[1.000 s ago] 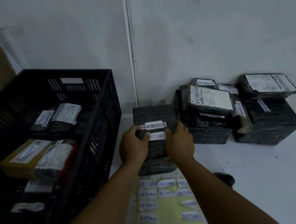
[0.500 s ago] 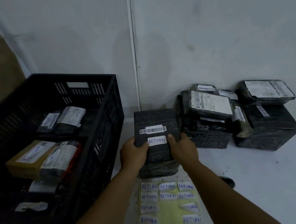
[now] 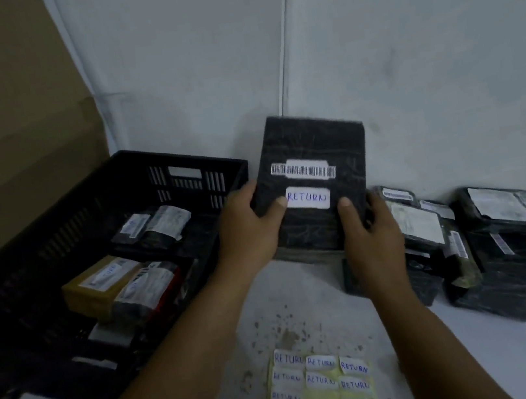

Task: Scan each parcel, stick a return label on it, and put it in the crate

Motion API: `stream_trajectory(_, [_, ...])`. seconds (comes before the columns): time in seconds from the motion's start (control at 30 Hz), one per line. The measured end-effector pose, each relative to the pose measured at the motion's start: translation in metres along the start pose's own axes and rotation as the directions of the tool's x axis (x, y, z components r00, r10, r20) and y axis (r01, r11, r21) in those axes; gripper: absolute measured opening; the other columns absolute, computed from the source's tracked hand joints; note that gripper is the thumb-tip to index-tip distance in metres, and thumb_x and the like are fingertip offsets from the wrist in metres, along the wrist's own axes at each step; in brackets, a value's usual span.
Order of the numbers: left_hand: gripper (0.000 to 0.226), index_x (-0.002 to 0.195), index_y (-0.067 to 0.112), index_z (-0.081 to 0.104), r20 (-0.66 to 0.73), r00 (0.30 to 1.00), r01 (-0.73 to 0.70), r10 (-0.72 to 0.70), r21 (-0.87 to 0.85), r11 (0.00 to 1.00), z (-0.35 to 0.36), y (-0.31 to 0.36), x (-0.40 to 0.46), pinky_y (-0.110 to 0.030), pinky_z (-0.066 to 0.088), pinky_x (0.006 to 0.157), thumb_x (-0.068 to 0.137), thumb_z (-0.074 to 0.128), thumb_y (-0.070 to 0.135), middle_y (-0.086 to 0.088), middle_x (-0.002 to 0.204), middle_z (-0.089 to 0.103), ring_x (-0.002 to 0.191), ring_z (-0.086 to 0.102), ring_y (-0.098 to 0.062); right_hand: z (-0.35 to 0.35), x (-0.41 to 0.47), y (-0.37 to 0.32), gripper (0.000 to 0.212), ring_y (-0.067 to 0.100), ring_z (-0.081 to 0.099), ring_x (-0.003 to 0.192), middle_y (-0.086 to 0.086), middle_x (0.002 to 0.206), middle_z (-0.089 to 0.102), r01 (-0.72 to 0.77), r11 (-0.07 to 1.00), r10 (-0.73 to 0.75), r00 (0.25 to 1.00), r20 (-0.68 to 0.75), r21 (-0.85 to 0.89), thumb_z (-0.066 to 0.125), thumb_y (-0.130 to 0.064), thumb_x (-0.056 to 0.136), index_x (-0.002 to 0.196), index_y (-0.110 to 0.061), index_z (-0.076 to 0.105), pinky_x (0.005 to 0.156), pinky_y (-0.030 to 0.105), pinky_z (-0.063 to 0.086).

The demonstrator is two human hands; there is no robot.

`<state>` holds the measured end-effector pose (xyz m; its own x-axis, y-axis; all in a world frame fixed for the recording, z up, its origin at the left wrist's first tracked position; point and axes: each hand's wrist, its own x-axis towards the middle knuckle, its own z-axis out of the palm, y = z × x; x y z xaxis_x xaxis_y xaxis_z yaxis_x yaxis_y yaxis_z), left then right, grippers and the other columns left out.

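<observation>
Black plastic-wrapped box parcel (image 3: 315, 181) with barcode strip and white handwritten RETURN label (image 3: 307, 196): held off the table at 12 o'clock | labelled, not yet in the black slatted plastic crate (image 3: 93, 217) at 9 o'clock, several parcels there already | dark wrapped pile (image 3: 485, 234) at 3 o'clock remains | your left hand (image 3: 249, 232) and right hand (image 3: 371, 237) clasp its sides, thumbs on top.

Two bare forearms, no sleeves, watch or rings visible; left grip (image 3: 249, 232) and right grip (image 3: 371, 237) ungloved, short nails
</observation>
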<state>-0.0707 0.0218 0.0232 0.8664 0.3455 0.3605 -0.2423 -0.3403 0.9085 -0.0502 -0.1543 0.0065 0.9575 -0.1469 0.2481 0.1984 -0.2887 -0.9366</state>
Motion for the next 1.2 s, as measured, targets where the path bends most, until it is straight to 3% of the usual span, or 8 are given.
stream_trajectory(0.17, [0.032, 0.105, 0.057, 0.059, -0.108, 0.979, -0.176, 0.174, -0.004, 0.984, -0.059, 0.049, 0.027, -0.019, 0.052, 0.084, 0.089, 0.07, 0.031, 0.015, 0.109, 0.067, 0.101, 0.063, 0.003, 0.024, 0.007, -0.07, 0.048, -0.008, 0.062, 0.104, -0.019, 0.121, 0.063, 0.169, 0.979, -0.17, 0.985, -0.001, 0.114, 0.056, -0.055, 0.095, 0.139, -0.037, 0.048, 0.079, 0.014, 0.054])
stream_trajectory(0.27, [0.036, 0.123, 0.038, 0.062, -0.162, 0.975, -0.155, 0.154, 0.004, 0.988, -0.099, 0.05, 0.047, -0.031, 0.053, 0.096, 0.089, 0.07, 0.033, 0.005, 0.124, 0.065, 0.111, 0.062, -0.005, 0.057, 0.009, -0.098, 0.049, -0.002, 0.062, 0.108, -0.015, 0.126, 0.062, 0.206, 0.965, -0.216, 0.975, 0.049, 0.163, 0.056, -0.053, 0.095, 0.139, -0.036, 0.047, 0.084, 0.023, 0.057])
stream_trajectory(0.4, [0.055, 0.14, 0.024, 0.052, -0.28, 0.956, -0.09, 0.091, 0.018, 0.996, -0.155, 0.031, 0.066, -0.019, 0.05, 0.092, 0.089, 0.072, 0.028, 0.009, 0.126, 0.061, 0.106, 0.057, 0.012, 0.114, 0.006, -0.114, 0.052, -0.004, 0.062, 0.105, -0.012, 0.126, 0.063, 0.196, 0.965, -0.222, 0.964, 0.147, 0.172, 0.057, -0.051, 0.095, 0.142, -0.031, 0.047, 0.092, 0.029, 0.056])
stream_trajectory(0.5, [0.05, 0.135, 0.024, 0.056, -0.313, 0.95, -0.003, 0.012, 0.03, 1.0, -0.187, 0.002, 0.074, -0.032, 0.052, 0.096, 0.088, 0.072, 0.027, 0.008, 0.126, 0.064, 0.11, 0.061, -0.003, 0.158, 0.001, -0.11, 0.055, 0.004, 0.063, 0.106, -0.008, 0.126, 0.064, 0.176, 0.976, -0.204, 0.949, 0.241, 0.132, 0.055, -0.053, 0.096, 0.143, -0.028, 0.045, 0.094, 0.029, 0.054])
stream_trajectory(0.77, [0.025, 0.106, 0.039, 0.058, -0.258, 0.935, 0.251, -0.245, -0.007, 0.968, -0.208, -0.093, 0.081, -0.018, 0.048, 0.073, 0.091, 0.07, 0.022, 0.027, 0.093, 0.057, 0.084, 0.057, 0.009, 0.231, 0.005, -0.062, 0.043, 0.013, 0.059, 0.091, 0.003, 0.114, 0.067, 0.228, 0.944, -0.105, 0.895, 0.433, -0.241, 0.05, -0.049, 0.099, 0.125, -0.016, 0.055, 0.063, 0.02, 0.04])
stream_trajectory(0.93, [0.032, 0.12, 0.022, 0.058, -0.246, 0.902, 0.355, -0.356, -0.05, 0.934, -0.195, -0.137, 0.085, -0.022, 0.048, 0.079, 0.091, 0.069, 0.016, 0.014, 0.102, 0.059, 0.089, 0.057, 0.0, 0.246, 0.011, -0.046, 0.045, 0.03, 0.052, 0.112, 0.004, 0.109, 0.067, 0.278, 0.742, -0.041, 0.927, 0.373, -0.61, 0.046, -0.06, 0.095, 0.117, -0.021, 0.056, 0.088, 0.042, 0.036])
stream_trajectory(1.1, [0.036, 0.12, 0.025, 0.057, -0.208, 0.906, 0.378, -0.369, 0.005, 0.926, -0.2, -0.156, 0.085, -0.033, 0.045, 0.093, 0.089, 0.072, 0.016, 0.012, 0.107, 0.055, 0.108, 0.055, -0.014, 0.256, 0.004, -0.049, 0.074, 0.032, 0.049, 0.118, 0.005, 0.111, 0.066, 0.306, 0.706, -0.056, 0.923, 0.38, -0.639, 0.052, -0.054, 0.094, 0.155, -0.03, 0.017, 0.094, 0.045, 0.034])
stream_trajectory(1.2, [0.057, 0.139, 0.022, 0.052, -0.156, 0.929, 0.35, -0.335, 0.082, 0.933, -0.201, -0.157, 0.086, -0.029, 0.042, 0.096, 0.088, 0.073, 0.013, 0.009, 0.114, 0.053, 0.108, 0.052, -0.009, 0.255, 0.0, -0.046, 0.072, 0.032, 0.048, 0.117, 0.008, 0.116, 0.065, 0.338, 0.599, -0.06, 0.923, 0.381, -0.726, 0.046, -0.054, 0.096, 0.156, -0.028, 0.016, 0.093, 0.045, 0.033])
